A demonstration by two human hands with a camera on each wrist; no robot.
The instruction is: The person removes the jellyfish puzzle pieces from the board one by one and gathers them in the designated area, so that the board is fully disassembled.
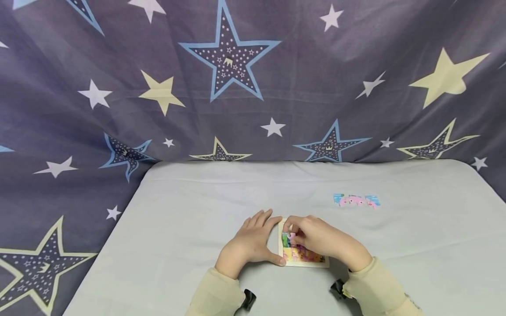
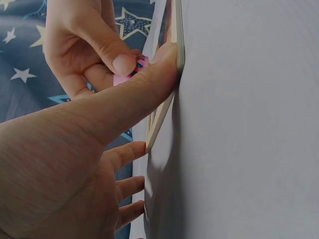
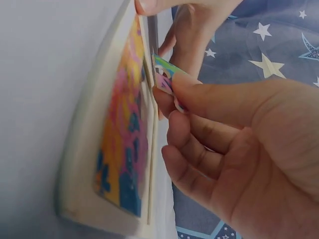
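Note:
A small jigsaw puzzle board point(image 1: 303, 264) with a pale raised rim lies on the table, its lower part showing a yellow, pink and purple picture. My left hand point(image 1: 251, 243) spreads along the board's left side, thumb on the near left corner and index finger by the far left corner, fingers fairly straight. Over the board, my right hand point(image 1: 322, 237) pinches a puzzle piece point(image 3: 163, 74) between thumb and fingers. Green, pink and white show on that piece, which looks tilted in the right wrist view. The right hand covers the board's far right part.
Several loose puzzle pieces point(image 1: 356, 200), blue with a pink cartoon face, lie in a row beyond the board to the right. A pale cloth covers the table point(image 1: 178, 228). Behind and to the left hangs a dark curtain point(image 1: 253, 109) with stars.

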